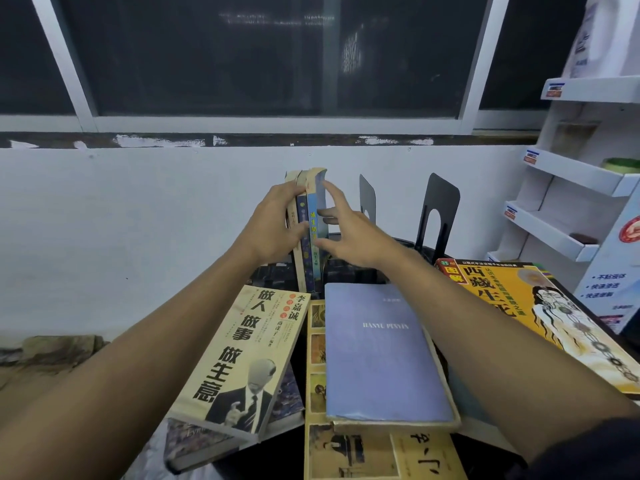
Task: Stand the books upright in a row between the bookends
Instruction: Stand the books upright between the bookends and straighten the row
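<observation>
**A:** From the head view, where do the books stand?

**B:** A small group of upright paperbacks (309,244) sits at the far side of the dark tabletop (353,271). Their spines face the wearer and their long axis runs close to vertical.

**A:** And the hands?

**B:** The left hand (273,226) wraps the group's left side with its fingers curled over the spines. I judge this is to keep the books pressed together so none topples. The right hand (349,237) is spread, fingers straight, with the fingertips at the rightmost cover. It seems to steady that side, though I cannot confirm contact.

**A:** The bookends?

**B:** The nearer black sheet-metal bookend (367,199) and the farther black bookend (438,213) both stand upright to the right of the group, apart from it. So that side looks unbraced. Whether any support stands on the left is hidden by the hand.

**A:** What remains?

**B:** Three books lie flat, covers up, nearer the wearer. They are a cream paperback with a suited figure (242,358), a lilac-blue paperback (381,351) and an orange-yellow illustrated book (536,306). Their long axes run roughly away from the wearer, so each needs tipping upright.
</observation>
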